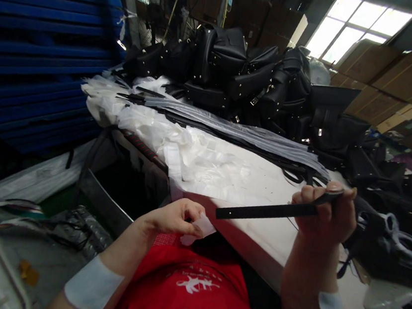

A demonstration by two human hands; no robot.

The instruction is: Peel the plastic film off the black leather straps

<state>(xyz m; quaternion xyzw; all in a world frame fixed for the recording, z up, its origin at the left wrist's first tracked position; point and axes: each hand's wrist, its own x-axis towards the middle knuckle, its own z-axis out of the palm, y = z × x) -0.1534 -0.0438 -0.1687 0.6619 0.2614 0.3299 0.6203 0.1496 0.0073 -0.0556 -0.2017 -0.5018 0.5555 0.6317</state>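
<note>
My right hand (324, 214) is closed around a black strap (266, 212), whose free end points left and shows a small hole. My left hand (183, 218) pinches a small crumpled piece of thin white wrapping (205, 224), just left of the strap's end and apart from it. On the white table (262, 181) ahead lies a heap of loose white wrapping (191, 155). Behind it, a bundle of long straps in clear sleeves (239, 131) stretches across the tabletop.
Black leather bags (226, 51) with metal fittings are piled along the back. Blue stacked panels (42, 44) stand at left, cardboard boxes (399, 73) at back right. Coiled clear cord (405, 244) lies at right. A metal-edged bin (106, 197) sits below the table's left end.
</note>
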